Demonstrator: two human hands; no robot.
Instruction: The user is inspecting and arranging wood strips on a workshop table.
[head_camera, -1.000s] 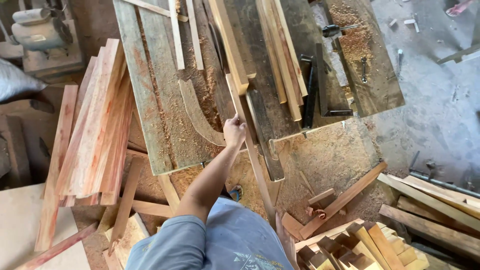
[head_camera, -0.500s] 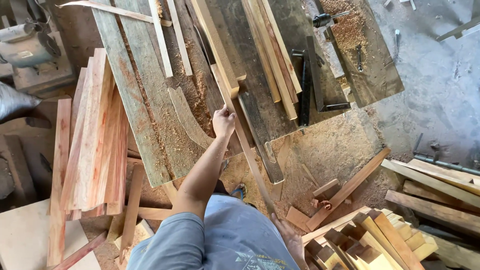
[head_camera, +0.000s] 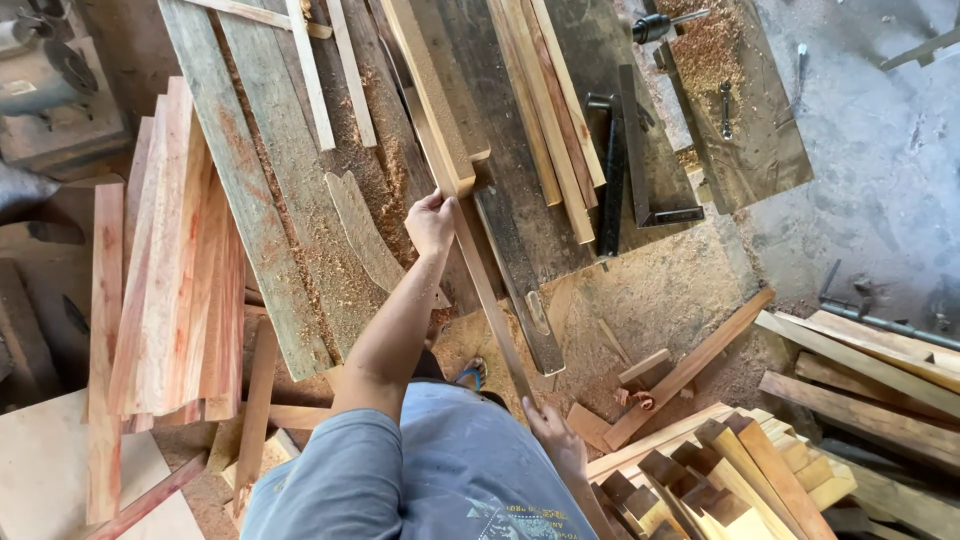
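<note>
Reddish planks (head_camera: 165, 260) lie stacked at the far left, leaning along the edge of the tabletop (head_camera: 260, 200), whose weathered grey boards are dusted with sawdust. A curved offcut (head_camera: 365, 235) rests on those boards, just left of the left hand (head_camera: 430, 222). That hand reaches forward at the end of an outstretched arm and its fingers are wrapped around the upper part of a long thin wooden strip (head_camera: 490, 295). The strip runs diagonally from the hand down toward the person's body, where the right hand (head_camera: 555, 435) is curled around its lower end, so the strip lies between the two hands and is gripped by both. Just above the left hand the strip meets a thicker pale batten (head_camera: 430, 95) lying lengthwise on the tabletop. Further right several slim slats (head_camera: 550, 120) lie side by side, then a dark metal square (head_camera: 615, 160). At the lower right, cut wooden blocks (head_camera: 740, 470) are heaped on the sawdust-covered floor (head_camera: 660, 290)
</note>
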